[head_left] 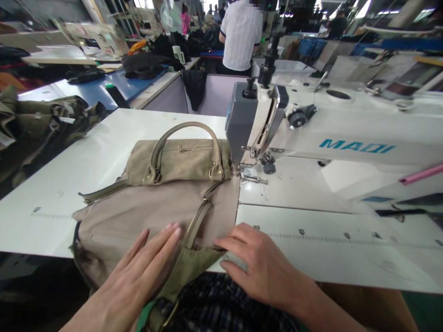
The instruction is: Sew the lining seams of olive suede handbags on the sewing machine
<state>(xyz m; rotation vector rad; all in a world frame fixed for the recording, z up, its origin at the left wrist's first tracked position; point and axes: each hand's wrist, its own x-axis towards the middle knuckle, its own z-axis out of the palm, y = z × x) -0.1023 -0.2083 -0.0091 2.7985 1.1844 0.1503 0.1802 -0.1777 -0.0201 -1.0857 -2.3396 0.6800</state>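
An olive-green canvas handbag [204, 159] lies spread on the white sewing table, its beige lining [138, 207] turned toward me. One rounded handle [188, 123] arches up at the far side, and an opened brass zipper [193, 226] runs across the lining. My left hand [148, 258] rests flat on the lining with its fingers stretched out. At the near right edge of the bag, my right hand [252, 260] pinches the olive fabric between thumb and fingers. The sewing machine's needle and presser foot [252, 177] are just right of the bag, apart from it.
The white sewing machine [346, 129] fills the right side. Printed ruler marks [311, 235] run along the tabletop [294, 258]. Olive bag pieces [44, 124] are heaped at left, near a dark thread cone [116, 96]. A person in a white shirt [240, 37] stands behind.
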